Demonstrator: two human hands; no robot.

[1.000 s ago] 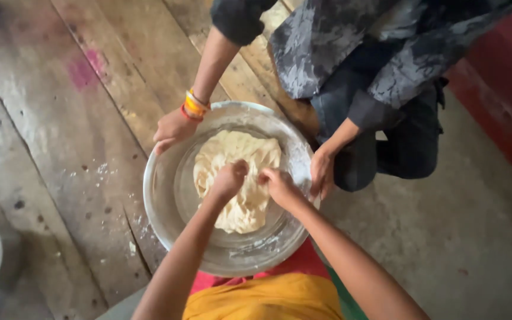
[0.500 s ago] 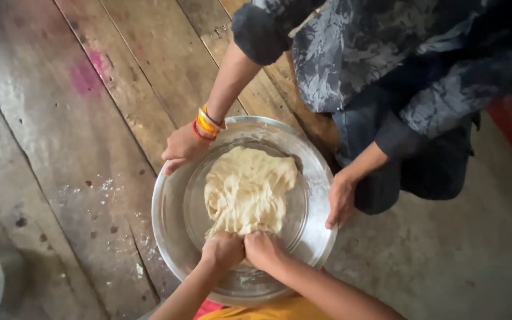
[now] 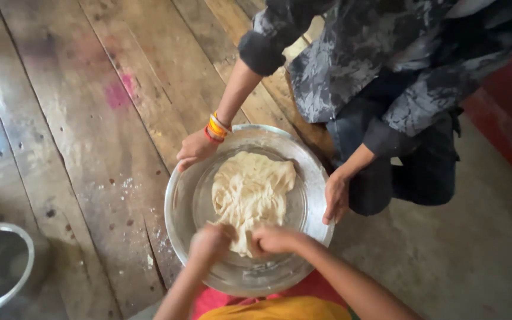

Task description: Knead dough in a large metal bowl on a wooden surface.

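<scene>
1. Since half a second ago my hands have stayed at the near end of the dough [image 3: 250, 192], which looks a little more drawn out toward me.
2. My left hand [image 3: 210, 244] is curled into a fist, pressing the dough's near edge.
3. My right hand [image 3: 274, 240] is closed too, gripping the dough beside the left; the two nearly touch.
4. I see the dough lying in the middle of the steel bowl [image 3: 179, 213], which sits on the plank floor [image 3: 78, 118].
5. Another person crouches opposite, one hand [image 3: 195, 149] with bangles on the far-left rim, the other hand [image 3: 335, 198] on the right rim.
6. A second metal pot [image 3: 7, 234] stands well apart at lower left.
</scene>
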